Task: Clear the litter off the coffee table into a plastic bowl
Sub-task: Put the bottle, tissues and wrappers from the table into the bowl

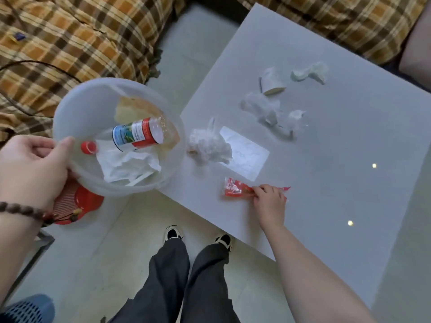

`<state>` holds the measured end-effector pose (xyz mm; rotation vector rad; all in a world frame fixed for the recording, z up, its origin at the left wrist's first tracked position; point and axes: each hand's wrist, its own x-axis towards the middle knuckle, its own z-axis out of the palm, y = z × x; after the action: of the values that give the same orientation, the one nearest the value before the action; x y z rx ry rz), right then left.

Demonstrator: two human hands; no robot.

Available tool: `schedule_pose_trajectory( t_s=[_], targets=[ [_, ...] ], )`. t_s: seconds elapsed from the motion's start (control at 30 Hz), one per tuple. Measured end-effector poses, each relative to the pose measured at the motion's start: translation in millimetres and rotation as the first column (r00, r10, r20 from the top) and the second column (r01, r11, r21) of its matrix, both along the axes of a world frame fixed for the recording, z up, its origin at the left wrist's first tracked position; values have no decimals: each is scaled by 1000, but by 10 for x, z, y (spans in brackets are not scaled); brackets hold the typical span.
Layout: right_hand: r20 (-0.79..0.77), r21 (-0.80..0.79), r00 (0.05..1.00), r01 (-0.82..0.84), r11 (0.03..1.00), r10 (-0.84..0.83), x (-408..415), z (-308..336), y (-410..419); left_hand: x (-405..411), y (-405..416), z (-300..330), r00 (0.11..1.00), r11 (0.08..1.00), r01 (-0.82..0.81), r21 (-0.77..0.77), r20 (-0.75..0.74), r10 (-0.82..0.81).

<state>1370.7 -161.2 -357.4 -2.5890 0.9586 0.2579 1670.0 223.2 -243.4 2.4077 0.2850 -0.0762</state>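
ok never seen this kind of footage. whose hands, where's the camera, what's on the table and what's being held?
There is no robot: a person works with bare hands, and the single picture comes from a wide-angle camera on their head, looking down, so you also see their legs and shoes.

The left hand grips the rim of a clear plastic bowl, held off the table's edge. In it lie a plastic bottle with a red cap and some crumpled white paper.

The right hand reaches onto the grey coffee table and pinches a red wrapper that lies on the surface.

Still on the table: a crumpled tissue, a flat white slip, a tipped paper cup and more white scraps beyond it.
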Motion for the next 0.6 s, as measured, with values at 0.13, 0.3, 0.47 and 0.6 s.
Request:
schedule_pose_trajectory(
  t_s=[0.13, 0.3, 0.47, 0.6],
  targets=[
    [227, 68, 966, 107, 992, -120, 198, 512, 118, -315, -457, 453, 1000, 992, -27, -122, -9, 26],
    [555, 137, 825, 34, 990, -105, 651, 1543, 418, -632, -817, 867, 996, 993, 90, -74, -21, -92],
    [717, 271, 692, -163, 949, -86, 1297, 2415, 929, -762, -1028, 1229, 990, 986, 125, -113, -51, -131],
    [606, 309, 795, -273, 911, 32, 1625, 2626, 1227, -788, -1158, 1399, 991, 979, 119, -164, -47, -128]
  ],
)
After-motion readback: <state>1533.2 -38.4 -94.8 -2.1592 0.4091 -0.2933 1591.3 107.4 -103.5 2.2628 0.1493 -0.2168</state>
